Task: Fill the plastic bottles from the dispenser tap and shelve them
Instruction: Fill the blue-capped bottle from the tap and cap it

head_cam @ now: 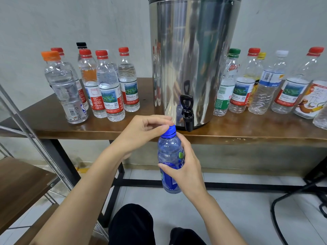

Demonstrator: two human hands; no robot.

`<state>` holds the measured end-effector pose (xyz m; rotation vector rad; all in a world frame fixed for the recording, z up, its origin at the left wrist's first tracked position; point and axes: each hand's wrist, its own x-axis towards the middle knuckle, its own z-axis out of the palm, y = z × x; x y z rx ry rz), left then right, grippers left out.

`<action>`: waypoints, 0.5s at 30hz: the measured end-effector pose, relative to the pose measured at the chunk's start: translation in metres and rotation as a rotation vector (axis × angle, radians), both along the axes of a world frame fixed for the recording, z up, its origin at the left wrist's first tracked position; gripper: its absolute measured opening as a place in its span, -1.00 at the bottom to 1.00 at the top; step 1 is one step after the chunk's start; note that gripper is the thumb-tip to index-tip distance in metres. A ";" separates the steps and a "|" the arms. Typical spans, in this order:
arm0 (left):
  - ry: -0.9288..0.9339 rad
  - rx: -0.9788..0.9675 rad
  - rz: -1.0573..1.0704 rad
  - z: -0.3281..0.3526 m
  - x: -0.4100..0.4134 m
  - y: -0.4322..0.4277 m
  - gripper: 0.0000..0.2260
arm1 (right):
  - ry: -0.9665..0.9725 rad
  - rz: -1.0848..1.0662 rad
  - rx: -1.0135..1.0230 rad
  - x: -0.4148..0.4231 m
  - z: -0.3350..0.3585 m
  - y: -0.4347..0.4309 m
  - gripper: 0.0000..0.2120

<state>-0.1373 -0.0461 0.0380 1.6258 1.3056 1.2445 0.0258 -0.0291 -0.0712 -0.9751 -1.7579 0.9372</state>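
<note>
holding a blue bottle [169,152] upright in the right grip [185,167], fingers curled round its label, in the air just in front of the worktop [53,124] edge and a little below and left of the black tap [187,115]; pinching the blue cap [170,131] on its neck with the left grip [141,131], thumb and fingertips closed on it; hard to tell whether twisting on or off, or how full, through the tinted plastic.

behind, on the worktop, a steel dispenser [192,50]; capped bottles to its left [106,85], seemingly holding water, and another row to its right [265,85], mostly empty by the look; at lower left, a shelf [21,177] of wooden boards in a metal frame.

if opening to fill: easy to drop the cap to the floor, held only at the fingertips; easy to miss the narrow neck under the spout, which hangs just past the worktop edge, sending water down to the tiles and towards the black cable [272,209]; squeezing the soft plastic while uncapped would push water out.

if closing: starting the thread crooked would mean a leak once shelved.

either way, reaching for the tap lever risks brushing the nearest light bottles and tipping several at once.
</note>
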 end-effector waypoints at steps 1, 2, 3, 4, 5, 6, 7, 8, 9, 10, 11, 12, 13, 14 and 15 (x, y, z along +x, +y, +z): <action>-0.022 0.010 0.029 -0.001 0.002 0.001 -0.85 | 0.001 0.002 0.002 0.000 0.001 0.000 -0.12; -0.041 0.022 0.054 -0.002 0.004 0.001 -0.87 | 0.002 0.004 0.003 -0.001 0.001 0.000 -0.12; -0.052 0.034 0.070 -0.004 0.006 0.002 -0.87 | 0.005 0.006 0.001 -0.001 0.002 0.000 -0.12; -0.058 0.041 0.074 -0.005 0.007 0.002 -0.87 | 0.009 0.006 0.001 -0.001 0.002 0.000 -0.12; -0.064 0.040 0.069 -0.005 0.007 0.003 -0.86 | 0.013 0.005 0.002 -0.002 0.002 0.000 -0.12; -0.064 0.034 0.059 -0.005 0.007 0.003 -0.85 | 0.017 0.002 0.003 -0.002 0.002 0.000 -0.12; -0.054 0.026 0.049 -0.005 0.006 0.002 -0.84 | 0.019 -0.001 0.005 -0.002 0.002 -0.001 -0.12; -0.041 0.020 0.042 -0.005 0.006 0.002 -0.84 | 0.017 -0.003 0.007 -0.002 0.003 -0.001 -0.12; -0.035 0.012 0.040 -0.005 0.005 0.002 -0.83 | 0.015 -0.003 0.009 -0.002 0.003 -0.001 -0.12; -0.039 0.006 0.038 -0.005 0.006 0.001 -0.83 | 0.016 -0.002 0.009 -0.001 0.003 -0.001 -0.12; -0.049 0.003 0.039 -0.005 0.007 0.000 -0.84 | 0.020 -0.001 0.010 -0.001 0.004 -0.001 -0.12; -0.060 0.006 0.045 -0.005 0.009 0.000 -0.86 | 0.023 -0.001 0.011 -0.001 0.004 -0.001 -0.13; -0.068 0.017 0.058 -0.006 0.010 0.000 -0.88 | 0.024 -0.001 0.013 -0.001 0.005 -0.001 -0.13; -0.075 0.031 0.073 -0.006 0.011 0.000 -0.89 | 0.025 0.001 0.015 -0.002 0.006 -0.002 -0.13; -0.085 0.043 0.080 -0.007 0.011 0.000 -0.89 | 0.026 0.003 0.016 -0.002 0.006 -0.002 -0.13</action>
